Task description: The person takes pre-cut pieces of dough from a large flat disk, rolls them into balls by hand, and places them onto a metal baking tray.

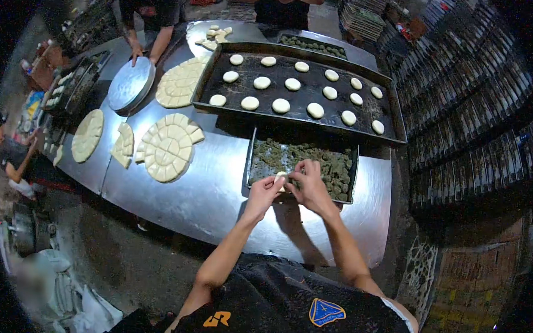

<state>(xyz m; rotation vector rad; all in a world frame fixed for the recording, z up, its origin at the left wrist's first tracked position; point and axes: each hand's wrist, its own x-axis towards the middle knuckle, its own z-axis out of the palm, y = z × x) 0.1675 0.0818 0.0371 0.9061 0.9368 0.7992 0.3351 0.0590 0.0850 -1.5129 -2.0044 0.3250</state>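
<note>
My left hand (pixel 263 196) pinches a small piece of pale dough (pixel 282 175) over the near edge of a metal tray (pixel 356 170). That tray holds greenish-brown filling (pixel 303 153), loose at the left and shaped into balls at the right. Close beside the dough, my right hand (pixel 312 189) has its fingers bent together; whatever they hold is hidden. Behind the filling stands a large dark baking tray (pixel 269 95) with rows of round, flattened dough pieces (pixel 281 106).
Cut dough rounds (pixel 167 147) lie left on the metal table (pixel 217 206). One co-worker (pixel 148 12) presses a round metal pan (pixel 130 84); another person (pixel 282 6) stands across, holding dough. Tray racks (pixel 465 110) rise at the right. A second filling tray (pixel 313 46) sits at the back.
</note>
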